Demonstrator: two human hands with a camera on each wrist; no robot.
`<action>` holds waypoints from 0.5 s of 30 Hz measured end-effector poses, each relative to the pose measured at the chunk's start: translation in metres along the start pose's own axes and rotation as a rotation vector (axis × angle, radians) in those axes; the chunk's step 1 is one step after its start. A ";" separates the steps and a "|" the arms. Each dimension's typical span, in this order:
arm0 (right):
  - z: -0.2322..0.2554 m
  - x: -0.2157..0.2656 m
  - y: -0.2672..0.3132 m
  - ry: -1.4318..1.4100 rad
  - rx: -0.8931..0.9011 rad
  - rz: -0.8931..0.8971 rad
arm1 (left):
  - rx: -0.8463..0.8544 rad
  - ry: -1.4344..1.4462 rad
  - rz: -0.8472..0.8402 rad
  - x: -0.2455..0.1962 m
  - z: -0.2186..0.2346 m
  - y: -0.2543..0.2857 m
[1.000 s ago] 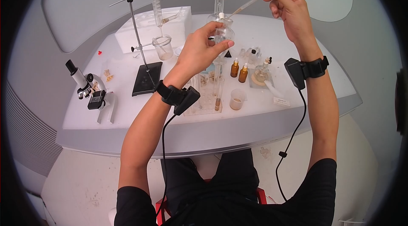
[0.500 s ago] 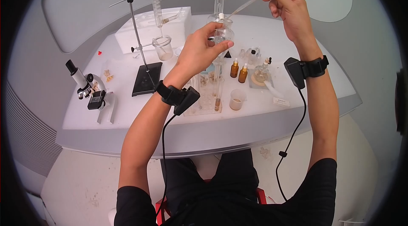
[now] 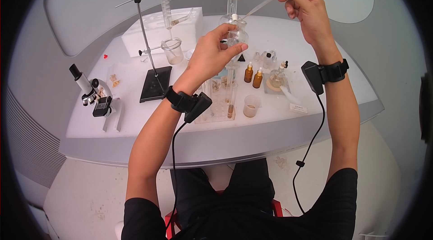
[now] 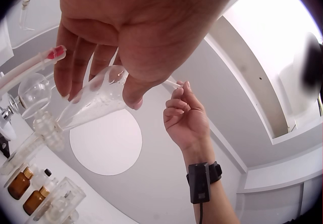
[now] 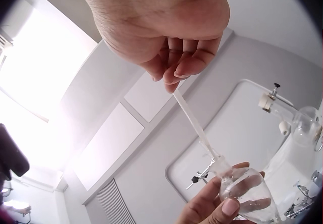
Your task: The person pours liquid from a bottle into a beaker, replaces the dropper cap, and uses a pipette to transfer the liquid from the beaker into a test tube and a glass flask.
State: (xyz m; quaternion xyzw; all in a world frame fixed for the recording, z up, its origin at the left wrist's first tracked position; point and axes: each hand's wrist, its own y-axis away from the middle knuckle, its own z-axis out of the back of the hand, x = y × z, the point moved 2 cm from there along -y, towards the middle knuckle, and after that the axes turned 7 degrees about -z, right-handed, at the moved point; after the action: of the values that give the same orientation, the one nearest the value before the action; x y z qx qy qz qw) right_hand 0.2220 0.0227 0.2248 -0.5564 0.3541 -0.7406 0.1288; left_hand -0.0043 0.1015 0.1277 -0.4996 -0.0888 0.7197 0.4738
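Observation:
My left hand (image 3: pixel 209 55) holds a clear, pear-shaped glass separatory funnel (image 4: pixel 98 103) around its body, thumb on one side and fingers on the other. Up at the right, my right hand (image 3: pixel 309 14) pinches the top end of a translucent plastic dropper (image 3: pixel 266 4) between thumb and fingers. The dropper slants down, and its tip is at the funnel's mouth (image 5: pixel 218 163) in the right wrist view. Beneath the left hand, a test tube with brown liquid (image 3: pixel 230 111) stands in a clear rack (image 3: pixel 214 118).
Right of the rack are a small beaker (image 3: pixel 251 106), two amber dropper bottles (image 3: pixel 257 79) and an alcohol lamp (image 3: pixel 277 79). A retort stand (image 3: pixel 155 84) and a microscope (image 3: pixel 97 91) stand left. Behind are a white foam block (image 3: pixel 144 37) and a stoppered flask (image 3: pixel 232 3).
Brownish liquid seen near the dropper's tip a second ago has drained out of sight, and the dropper now looks clear. Both hands have stayed almost still.

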 end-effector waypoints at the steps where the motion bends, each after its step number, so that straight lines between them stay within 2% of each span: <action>1: 0.000 0.000 0.000 0.000 0.002 0.001 | 0.002 -0.002 0.002 0.000 0.000 0.000; 15: -0.001 0.000 -0.001 0.014 0.016 0.015 | 0.008 0.007 0.012 -0.002 0.001 0.001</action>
State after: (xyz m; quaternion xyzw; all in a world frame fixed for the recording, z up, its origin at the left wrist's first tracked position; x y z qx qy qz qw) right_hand 0.2208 0.0238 0.2256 -0.5474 0.3534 -0.7463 0.1362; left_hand -0.0055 0.0997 0.1291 -0.5009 -0.0811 0.7212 0.4716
